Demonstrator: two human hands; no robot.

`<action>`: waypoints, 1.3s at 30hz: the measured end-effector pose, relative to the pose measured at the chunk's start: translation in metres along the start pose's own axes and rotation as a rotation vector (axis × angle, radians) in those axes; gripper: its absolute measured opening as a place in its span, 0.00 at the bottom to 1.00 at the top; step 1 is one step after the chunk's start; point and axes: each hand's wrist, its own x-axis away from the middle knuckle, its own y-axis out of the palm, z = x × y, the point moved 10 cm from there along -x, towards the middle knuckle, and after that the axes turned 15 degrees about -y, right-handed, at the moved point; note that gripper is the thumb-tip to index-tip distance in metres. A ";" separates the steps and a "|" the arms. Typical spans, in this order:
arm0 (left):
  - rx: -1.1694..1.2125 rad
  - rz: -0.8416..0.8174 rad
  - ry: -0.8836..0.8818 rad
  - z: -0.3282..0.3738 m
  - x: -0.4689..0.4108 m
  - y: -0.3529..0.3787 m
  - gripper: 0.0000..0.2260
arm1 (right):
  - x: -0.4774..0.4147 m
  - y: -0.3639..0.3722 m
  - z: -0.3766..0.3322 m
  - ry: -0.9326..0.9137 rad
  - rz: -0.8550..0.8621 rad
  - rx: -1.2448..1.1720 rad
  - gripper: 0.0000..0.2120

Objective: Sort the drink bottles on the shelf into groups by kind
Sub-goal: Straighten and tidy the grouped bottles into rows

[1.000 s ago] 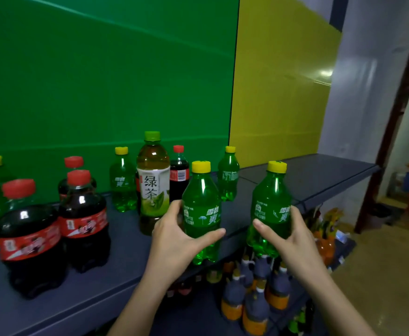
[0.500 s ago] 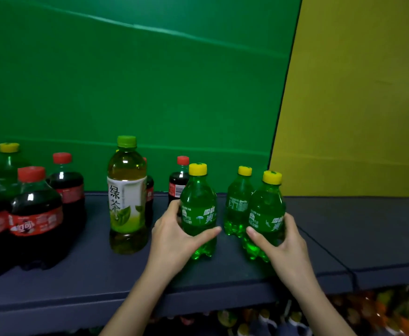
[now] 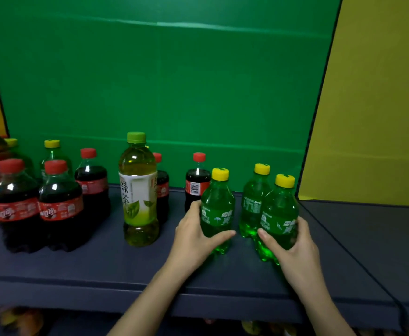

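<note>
On the dark shelf (image 3: pixel 101 267), toward its right part, the left hand (image 3: pixel 193 236) grasps a green soda bottle (image 3: pixel 217 209) with a yellow cap, the thumb lying across its front. The right hand (image 3: pixel 293 246) grasps a second green bottle (image 3: pixel 279 214) near it. A third green bottle (image 3: pixel 253 202) stands behind, between these two. Further left stand a tall tea bottle (image 3: pixel 138 190) and several cola bottles (image 3: pixel 60 207) with red caps, and two yellow-capped bottles (image 3: pixel 53 156) are behind the cola group. A green board (image 3: pixel 174 81) rises behind the shelf.
</note>
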 end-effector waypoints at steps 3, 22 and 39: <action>-0.003 -0.032 0.017 0.000 0.002 0.003 0.27 | 0.001 0.003 0.001 0.007 -0.022 0.007 0.33; 0.015 0.290 0.154 -0.027 0.064 -0.154 0.09 | 0.033 0.024 -0.126 -0.488 0.185 -0.003 0.21; -0.045 0.397 0.090 -0.145 0.046 -0.368 0.05 | 0.022 0.214 -0.152 -0.119 0.108 0.014 0.36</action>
